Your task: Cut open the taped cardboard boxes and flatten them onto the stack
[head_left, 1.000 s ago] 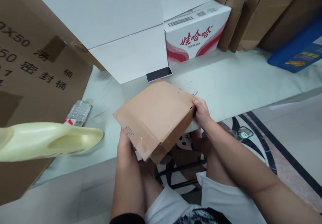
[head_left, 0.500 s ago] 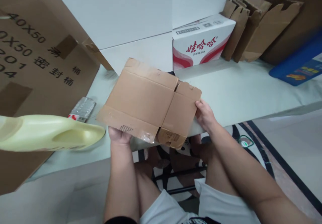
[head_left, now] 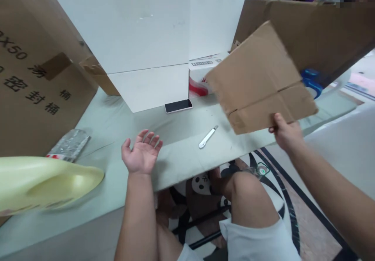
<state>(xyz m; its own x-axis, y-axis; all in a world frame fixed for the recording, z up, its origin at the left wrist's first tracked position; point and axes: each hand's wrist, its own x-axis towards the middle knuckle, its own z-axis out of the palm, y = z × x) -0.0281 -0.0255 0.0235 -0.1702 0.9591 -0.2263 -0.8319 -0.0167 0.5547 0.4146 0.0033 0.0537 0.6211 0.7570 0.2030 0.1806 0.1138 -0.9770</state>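
A flattened cardboard box (head_left: 258,81) hangs tilted above the right side of the table, its lower edge pinched between the thumb and fingers of my right hand (head_left: 287,134). My left hand (head_left: 142,152) is palm up with fingers spread, holding nothing, over the table's front part. Between the two hands lies a utility knife (head_left: 208,136) on the pale green cloth. Behind it a phone (head_left: 178,106) rests face up by the white panel. The flat box partly hides a white-and-red carton (head_left: 202,79).
A pale yellow bottle (head_left: 55,183) lies at the left front, near a clear plastic packet (head_left: 70,145). Behind them stands a large printed cardboard box (head_left: 35,81). A white panel (head_left: 125,30) rises at the back. A blue object (head_left: 312,82) shows behind the flattened box.
My right hand has carried the flattened box up and to the right. My left hand has let go of it and opened. The knife and phone have come into sight.
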